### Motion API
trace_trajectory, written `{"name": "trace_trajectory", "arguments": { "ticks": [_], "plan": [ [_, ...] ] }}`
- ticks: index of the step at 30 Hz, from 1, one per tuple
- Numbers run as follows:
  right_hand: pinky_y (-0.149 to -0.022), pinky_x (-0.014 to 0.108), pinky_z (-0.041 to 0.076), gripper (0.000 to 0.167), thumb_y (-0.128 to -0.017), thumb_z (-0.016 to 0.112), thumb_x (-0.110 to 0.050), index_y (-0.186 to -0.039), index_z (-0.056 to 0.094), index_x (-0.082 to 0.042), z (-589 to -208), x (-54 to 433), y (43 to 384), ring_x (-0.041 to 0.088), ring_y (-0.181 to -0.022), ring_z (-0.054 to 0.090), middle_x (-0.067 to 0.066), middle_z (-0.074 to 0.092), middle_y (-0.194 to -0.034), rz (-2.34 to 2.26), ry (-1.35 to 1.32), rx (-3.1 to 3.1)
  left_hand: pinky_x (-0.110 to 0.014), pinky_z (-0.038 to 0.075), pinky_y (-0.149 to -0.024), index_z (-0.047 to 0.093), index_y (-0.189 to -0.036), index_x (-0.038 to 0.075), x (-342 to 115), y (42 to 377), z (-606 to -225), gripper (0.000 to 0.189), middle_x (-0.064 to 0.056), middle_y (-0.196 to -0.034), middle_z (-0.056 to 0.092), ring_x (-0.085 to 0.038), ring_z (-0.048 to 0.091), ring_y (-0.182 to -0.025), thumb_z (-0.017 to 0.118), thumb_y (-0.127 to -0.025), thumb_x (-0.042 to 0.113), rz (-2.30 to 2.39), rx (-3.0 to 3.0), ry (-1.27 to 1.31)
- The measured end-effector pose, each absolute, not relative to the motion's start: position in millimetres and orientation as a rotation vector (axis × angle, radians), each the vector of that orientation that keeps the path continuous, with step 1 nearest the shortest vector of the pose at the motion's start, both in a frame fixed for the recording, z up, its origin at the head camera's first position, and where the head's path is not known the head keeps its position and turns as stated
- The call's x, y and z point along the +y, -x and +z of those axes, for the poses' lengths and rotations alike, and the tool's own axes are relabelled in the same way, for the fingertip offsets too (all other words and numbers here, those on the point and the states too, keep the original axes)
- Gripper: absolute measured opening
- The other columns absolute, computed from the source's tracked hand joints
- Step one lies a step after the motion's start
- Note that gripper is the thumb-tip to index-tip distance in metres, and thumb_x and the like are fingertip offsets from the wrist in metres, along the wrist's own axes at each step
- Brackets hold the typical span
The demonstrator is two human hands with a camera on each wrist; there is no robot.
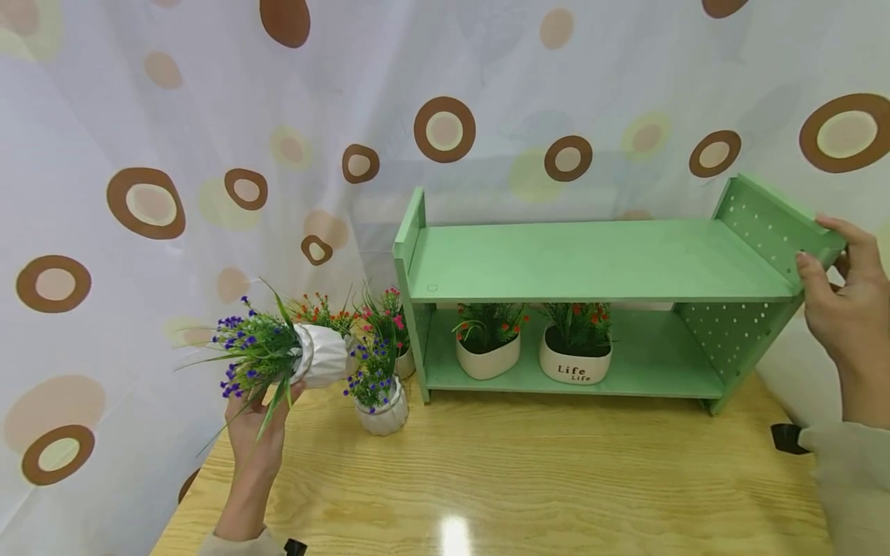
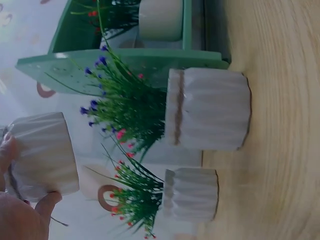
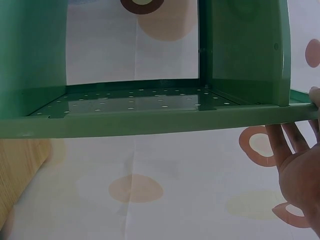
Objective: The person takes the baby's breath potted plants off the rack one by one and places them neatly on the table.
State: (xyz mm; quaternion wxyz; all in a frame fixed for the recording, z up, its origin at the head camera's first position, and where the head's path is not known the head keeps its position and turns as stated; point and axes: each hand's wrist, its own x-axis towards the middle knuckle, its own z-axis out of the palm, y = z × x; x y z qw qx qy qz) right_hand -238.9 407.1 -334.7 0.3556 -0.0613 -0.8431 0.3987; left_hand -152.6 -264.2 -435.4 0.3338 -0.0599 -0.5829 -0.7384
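My left hand (image 1: 259, 432) holds up a white ribbed pot (image 1: 324, 357) with purple flowers, tipped on its side so the flowers point left. In the left wrist view, fingers and thumb grip that pot (image 2: 45, 155) around its rim. My right hand (image 1: 851, 297) grips the top of the right side panel of a green two-tier shelf (image 1: 598, 259), thumb at the front edge. The right wrist view shows fingers (image 3: 280, 142) against the outside of the perforated panel (image 3: 150, 122). Two cream pots with red flowers, one lettered pot (image 1: 575, 364) and one plain pot (image 1: 488, 361), stand on the lower tier.
Left of the shelf, a white pot with purple flowers (image 1: 382, 413) stands on the wooden table (image 1: 556, 471). Behind it are a pot with pink-red flowers (image 1: 403, 361) and one with orange-red flowers (image 1: 323, 313). A curtain with brown circles (image 1: 445, 130) hangs behind.
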Motion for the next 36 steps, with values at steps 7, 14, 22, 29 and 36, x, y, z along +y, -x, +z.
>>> {"name": "trace_trajectory", "arguments": {
  "ticks": [7,14,22,29,36],
  "plan": [
    [-0.116,0.023,0.041,0.053,-0.111,0.044,-0.027,-0.159,0.030,-0.044,-336,411,236,-0.001,-0.138,0.042,-0.002,0.037,-0.164,1.041,0.195,-2.203,-0.024,0.060,-0.090,0.059,-0.143,0.002,-276,163,-451,0.071,0.004,-0.129,0.063,-0.016,0.058,-0.121,0.066,-0.080,-0.031,-1.837,-1.563,0.063],
    [-0.118,0.025,0.039,0.053,-0.110,0.044,-0.026,-0.159,0.032,-0.044,-333,411,233,-0.001,-0.138,0.042,-0.001,0.039,-0.164,1.032,0.204,-2.185,-0.015,0.058,-0.086,0.063,-0.138,0.001,-287,171,-467,0.059,0.007,-0.134,0.050,-0.013,0.055,-0.117,0.073,-0.084,-0.019,-1.716,-1.708,-0.098],
    [-0.112,0.018,0.041,0.053,-0.110,0.044,-0.028,-0.159,0.031,-0.043,-335,412,231,0.000,-0.140,0.040,-0.002,0.037,-0.163,1.042,0.191,-2.210,-0.006,0.054,-0.082,0.063,-0.135,0.001,-296,169,-480,0.048,0.013,-0.134,0.042,-0.006,0.051,-0.114,0.078,-0.089,-0.004,-1.688,-1.890,-0.258],
    [-0.084,0.001,0.044,0.053,-0.109,0.048,-0.027,-0.158,0.035,-0.040,-334,411,232,0.001,-0.136,0.045,-0.002,0.044,-0.156,1.057,0.138,-2.189,-0.002,0.049,-0.076,0.058,-0.125,-0.005,-300,167,-490,0.040,-0.003,-0.136,0.043,-0.017,0.059,-0.121,0.079,-0.093,0.010,-1.557,-2.078,-0.339],
    [-0.082,0.002,0.043,0.053,-0.109,0.048,-0.029,-0.159,0.035,-0.040,-333,411,232,0.001,-0.135,0.045,0.002,0.044,-0.157,1.054,0.133,-2.197,0.000,0.045,-0.082,0.060,-0.122,-0.005,-301,169,-494,0.040,-0.018,-0.140,0.043,-0.040,0.053,-0.129,0.080,-0.093,0.013,-1.497,-2.166,-0.339]
  ]
}}
